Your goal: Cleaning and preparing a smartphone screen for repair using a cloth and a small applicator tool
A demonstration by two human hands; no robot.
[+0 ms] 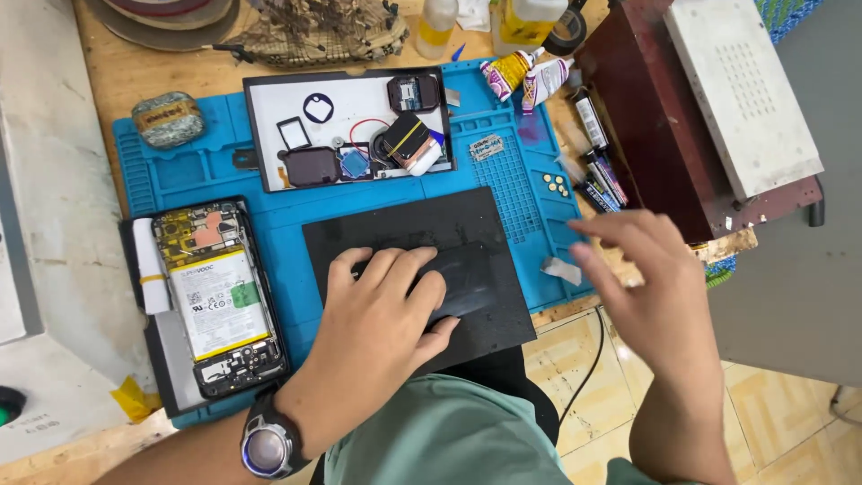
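Blue mat (530, 193), black panel (467, 283)

- Left hand (382, 305) pressed flat, palm down, fingers together, watch on wrist.
- Right hand (648, 278) raised, blurred, fingers spread loosely, holding nothing.

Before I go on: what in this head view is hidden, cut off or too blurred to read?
- Dark flat part on the black pad: mostly covered by the left hand.
- Right hand: motion-blurred, fingers unclear.
- Small pale scrap beside it: too small to identify.
- Bottles: cut off by the top edge.
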